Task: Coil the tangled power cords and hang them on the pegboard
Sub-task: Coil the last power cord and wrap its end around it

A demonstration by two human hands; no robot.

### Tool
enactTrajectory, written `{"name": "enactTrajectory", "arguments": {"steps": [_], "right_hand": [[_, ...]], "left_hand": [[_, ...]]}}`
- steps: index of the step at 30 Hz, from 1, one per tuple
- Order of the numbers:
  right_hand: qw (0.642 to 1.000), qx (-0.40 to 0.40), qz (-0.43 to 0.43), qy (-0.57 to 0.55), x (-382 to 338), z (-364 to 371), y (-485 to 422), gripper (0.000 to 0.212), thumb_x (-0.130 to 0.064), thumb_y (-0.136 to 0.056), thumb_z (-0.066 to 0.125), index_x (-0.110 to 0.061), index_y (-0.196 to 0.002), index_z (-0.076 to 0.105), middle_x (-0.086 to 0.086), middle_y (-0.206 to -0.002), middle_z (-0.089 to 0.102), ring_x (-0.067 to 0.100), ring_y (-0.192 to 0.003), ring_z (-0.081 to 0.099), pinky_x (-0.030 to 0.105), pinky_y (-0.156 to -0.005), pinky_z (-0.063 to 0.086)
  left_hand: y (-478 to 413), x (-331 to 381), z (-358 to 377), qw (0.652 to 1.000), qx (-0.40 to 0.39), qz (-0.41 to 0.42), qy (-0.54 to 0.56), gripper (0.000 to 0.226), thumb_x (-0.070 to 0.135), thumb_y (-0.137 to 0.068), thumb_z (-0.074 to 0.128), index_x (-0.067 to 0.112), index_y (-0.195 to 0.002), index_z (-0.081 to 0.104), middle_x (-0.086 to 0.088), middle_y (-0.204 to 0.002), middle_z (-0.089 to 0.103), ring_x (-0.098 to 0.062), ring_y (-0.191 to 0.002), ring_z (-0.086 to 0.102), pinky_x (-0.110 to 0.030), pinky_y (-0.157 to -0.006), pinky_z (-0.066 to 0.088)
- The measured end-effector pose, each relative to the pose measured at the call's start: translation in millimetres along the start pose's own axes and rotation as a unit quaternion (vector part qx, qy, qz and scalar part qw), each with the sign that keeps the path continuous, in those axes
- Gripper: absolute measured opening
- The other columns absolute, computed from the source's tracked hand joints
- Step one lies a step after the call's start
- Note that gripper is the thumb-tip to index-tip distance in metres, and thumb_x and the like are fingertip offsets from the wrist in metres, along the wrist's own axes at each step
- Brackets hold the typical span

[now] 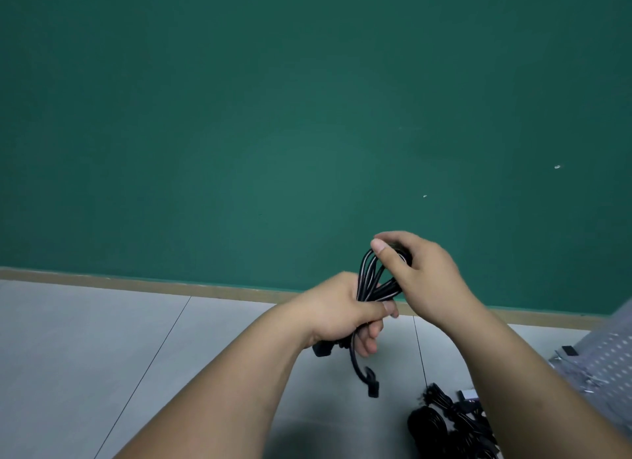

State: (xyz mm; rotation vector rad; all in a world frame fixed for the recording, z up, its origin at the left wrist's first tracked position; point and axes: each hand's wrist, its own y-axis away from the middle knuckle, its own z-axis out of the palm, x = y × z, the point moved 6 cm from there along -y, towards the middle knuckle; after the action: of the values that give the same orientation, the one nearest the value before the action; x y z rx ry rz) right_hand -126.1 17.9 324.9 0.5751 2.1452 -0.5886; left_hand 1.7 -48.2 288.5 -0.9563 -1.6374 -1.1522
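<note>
black cord coil (pixel 367 277): gripped mid-bundle by left hand (pixel 343 316), top loops pinched by right hand (pixel 424 277), above floor (pixel 102 339). risk: loops springing apart on slackened grip; dangling plug (pixel 372 388) snagging cord pile (pixel 441 421).

Left of my arms the grey tiled floor (pixel 102 339) lies open to the dark-green wall (pixel 273 116). Right, a heap of black power cords (pixel 441 424) and a grey perforated pegboard (pixel 612 352) block the floor. 2 plug ends (pixel 372 390) of my gripped black cord bundle (pixel 371 280) dangle below my left hand (pixel 342 311).
</note>
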Motion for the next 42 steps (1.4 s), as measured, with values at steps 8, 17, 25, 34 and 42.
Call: {"name": "enactTrajectory", "arguments": {"steps": [8, 17, 25, 34, 42], "right_hand": [[0.987, 0.002, -0.088, -0.134, -19.6, -6.3, 3.0, 0.019, -0.028, -0.109, 0.057, -0.029, -0.105, 0.076, -0.01, -0.102, 0.075, 0.008, -0.103, 0.067, 0.026, -0.093, 0.05], [0.952, 0.101, -0.022, -0.287, -16.0, 4.1, 6.7, 0.022, -0.032, -0.11, 0.057, -0.031, -0.11, 0.08, -0.015, -0.072, 0.058, 0.012, -0.072, 0.05, 0.027, -0.066, 0.045], [0.99, 0.105, -0.04, -0.085, -12.1, -7.9, -5.4, 0.043, -0.042, -0.11, 0.052, -0.018, -0.074, 0.054, -0.011, -0.058, 0.041, 0.009, -0.057, 0.035, 0.028, -0.054, 0.032], [0.974, 0.107, -0.003, -0.201, 8.0, -2.6, -9.4, 0.036, -0.05, -0.107, 0.055, -0.022, -0.087, 0.063, -0.011, -0.068, 0.053, 0.017, -0.064, 0.045, 0.039, -0.064, 0.04], [0.944, -0.219, 0.11, -0.22, 0.9, 40.5, 17.7, 0.051, -0.06, -0.108, 0.041, -0.018, -0.122, 0.065, 0.002, -0.095, 0.076, 0.025, -0.086, 0.076, 0.045, -0.1, 0.059]], "left_hand": [[4.2, 10.5, -8.5, 0.998, -0.012, 0.039, 0.046, 0.012, 0.017, -0.104, 0.067, 0.005, -0.106, 0.068, -0.001, -0.069, 0.052, -0.014, -0.055, 0.046, -0.029, -0.054, 0.045], [2.1, 10.3, -7.5, 0.983, 0.059, 0.055, 0.166, 0.008, 0.007, -0.103, 0.065, 0.007, -0.102, 0.057, -0.003, -0.064, 0.051, -0.015, -0.052, 0.045, -0.026, -0.05, 0.041], [0.6, 17.5, -2.4, 0.986, 0.099, 0.065, 0.117, 0.01, 0.014, -0.103, 0.066, 0.009, -0.101, 0.058, 0.0, -0.06, 0.043, -0.014, -0.048, 0.039, -0.028, -0.05, 0.042], [3.5, 19.3, 2.5, 0.987, 0.053, 0.081, 0.127, 0.013, 0.017, -0.112, 0.05, 0.009, -0.102, 0.051, -0.001, -0.08, 0.047, -0.015, -0.061, 0.051, -0.04, -0.065, 0.062], [0.2, 6.5, -43.7, 0.959, 0.246, 0.091, 0.109, 0.022, 0.024, -0.112, 0.049, 0.008, -0.098, 0.053, -0.001, -0.073, 0.051, -0.021, -0.064, 0.053, -0.047, -0.073, 0.053]]}}
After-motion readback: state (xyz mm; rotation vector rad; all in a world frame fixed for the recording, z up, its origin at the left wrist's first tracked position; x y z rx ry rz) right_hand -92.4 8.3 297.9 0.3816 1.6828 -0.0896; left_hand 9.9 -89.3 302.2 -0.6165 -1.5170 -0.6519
